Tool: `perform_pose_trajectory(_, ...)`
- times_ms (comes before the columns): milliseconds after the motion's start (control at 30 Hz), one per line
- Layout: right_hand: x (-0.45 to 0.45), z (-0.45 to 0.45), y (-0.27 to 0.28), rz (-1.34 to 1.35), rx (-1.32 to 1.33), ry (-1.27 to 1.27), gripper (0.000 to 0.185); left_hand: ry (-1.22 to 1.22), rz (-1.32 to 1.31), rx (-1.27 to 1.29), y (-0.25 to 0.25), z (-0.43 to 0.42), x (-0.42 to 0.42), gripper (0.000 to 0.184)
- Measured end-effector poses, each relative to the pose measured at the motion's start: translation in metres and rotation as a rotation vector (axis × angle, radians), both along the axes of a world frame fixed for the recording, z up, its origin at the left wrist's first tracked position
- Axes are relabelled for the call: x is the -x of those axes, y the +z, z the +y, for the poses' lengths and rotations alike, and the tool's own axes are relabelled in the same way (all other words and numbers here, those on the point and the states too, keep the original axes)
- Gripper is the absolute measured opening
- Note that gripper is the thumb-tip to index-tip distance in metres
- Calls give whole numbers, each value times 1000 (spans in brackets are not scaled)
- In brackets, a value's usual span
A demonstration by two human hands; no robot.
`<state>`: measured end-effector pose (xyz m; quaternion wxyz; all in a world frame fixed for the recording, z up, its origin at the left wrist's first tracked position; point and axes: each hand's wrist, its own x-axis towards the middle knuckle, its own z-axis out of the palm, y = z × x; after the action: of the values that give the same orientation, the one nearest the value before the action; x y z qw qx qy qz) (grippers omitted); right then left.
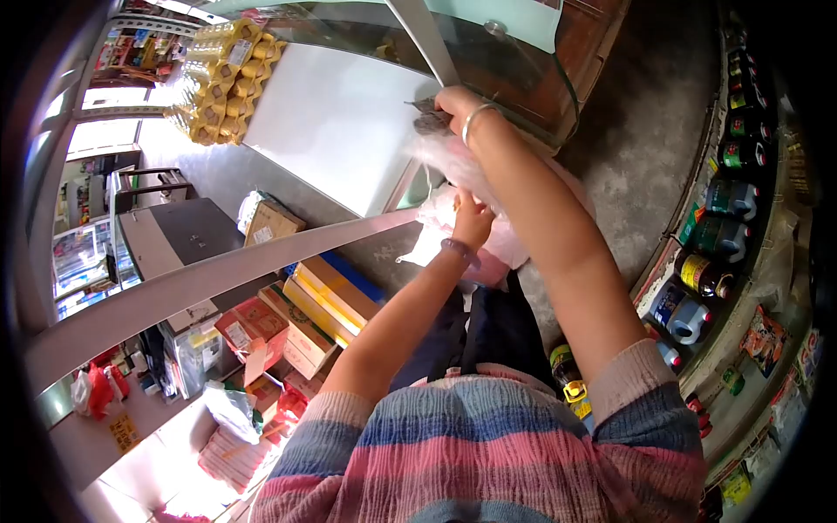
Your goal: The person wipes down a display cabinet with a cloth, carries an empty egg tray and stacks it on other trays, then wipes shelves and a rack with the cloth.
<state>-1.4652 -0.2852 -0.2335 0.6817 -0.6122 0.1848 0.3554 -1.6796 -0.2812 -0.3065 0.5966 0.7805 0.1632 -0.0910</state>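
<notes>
A pale pink translucent plastic bag (501, 244) hangs in front of my body, above my dark trousers. My left hand (472, 220) has its fingers closed on the bag's upper edge. Higher up, my right hand (455, 106), with a light bangle at the wrist, is closed around a dark grey, partly blurred thing (432, 122) that I cannot make out. It sits at the edge of a white panel (340, 113), over the top of the bag. The bag's contents are hidden.
Stacked yellow egg trays (228, 83) stand at the upper left. A pale metal bar (218, 261) crosses the left side. Cardboard boxes (301, 318) lie below it. Bottles (719, 235) line a curved shelf on the right. A wooden cabinet (580, 44) is at the top.
</notes>
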Motion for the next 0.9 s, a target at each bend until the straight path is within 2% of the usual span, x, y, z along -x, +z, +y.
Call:
perform_pose_trajectory(33, -6, 6, -1, -21, 85, 21, 18, 87, -6, 30, 5, -6, -11, 34)
perform_pose_trajectory(67, -5, 14, -4, 8, -70, -111, 24, -146, -92, -111, 7, -5, -20, 31)
perform_pose_trajectory(133, 12, 21, 22, -21, -122, -272, 25, -247, -399, -249, -10, -12, -15, 39)
perform_pose_trajectory(167, 19, 28, 33, -31, -151, -354, 26, -272, -361, -245, -14, -12, -15, 41)
perform_pose_trajectory(200, 15, 44, 14, -1, -126, -458, 28, -298, -323, -241, -17, -12, -16, 43)
perform_pose_trajectory(267, 28, 65, -39, -271, -43, -308, 30, -297, 130, -79, -18, -8, -34, 43)
perform_pose_trajectory(333, 53, 51, 4, -285, 191, -146, 43, -301, 159, -261, 69, -36, -32, 61)
perform_pose_trajectory(367, 70, 46, 29, -182, 120, -307, 46, -303, 178, -350, 117, -50, -31, 72)
perform_pose_trajectory(433, 94, 50, 20, -303, 90, -417, 46, -133, -52, -269, 50, -66, -27, 84)
perform_pose_trajectory(467, 107, 51, 15, -320, 124, -383, 51, -230, -105, -186, 47, -65, -22, 94)
perform_pose_trajectory(500, 122, 53, 9, -335, 157, -349, 57, -271, -195, -190, 40, -61, -19, 94)
perform_pose_trajectory(533, 142, 64, -12, -313, 39, -400, 63, -311, -280, -191, 33, -56, -13, 94)
perform_pose_trajectory(567, 160, 57, -6, -395, 146, -255, 65, -353, -366, -191, 29, -51, -8, 94)
perform_pose_trajectory(600, 172, 51, 2, -217, -34, -168, 62, -359, -267, -181, 39, -46, -2, 91)
perform_pose_trajectory(633, 185, 46, 10, -25, -176, -75, 59, -503, -268, -258, 35, -42, 10, 86)
perform_pose_trajectory(700, 207, 50, 2, -294, -27, -52, 39, -785, -274, -414, 25, -34, 36, 78)
perform_pose_trajectory(767, 199, 48, -1, -172, -186, -134, 41, -642, -132, 168, 3, -25, 76, 67)
perform_pose_trajectory(833, 182, 47, -11, 47, -447, -198, 47, -637, -76, 183, 8, -16, 108, 59)
perform_pose_trajectory(867, 173, 46, -15, -50, -417, -229, 43, -713, -102, -90, 11, -7, 118, 57)
perform_pose_trajectory(900, 156, 31, 9, 39, -136, -73, 38, -777, -119, -362, 20, 2, 125, 55)
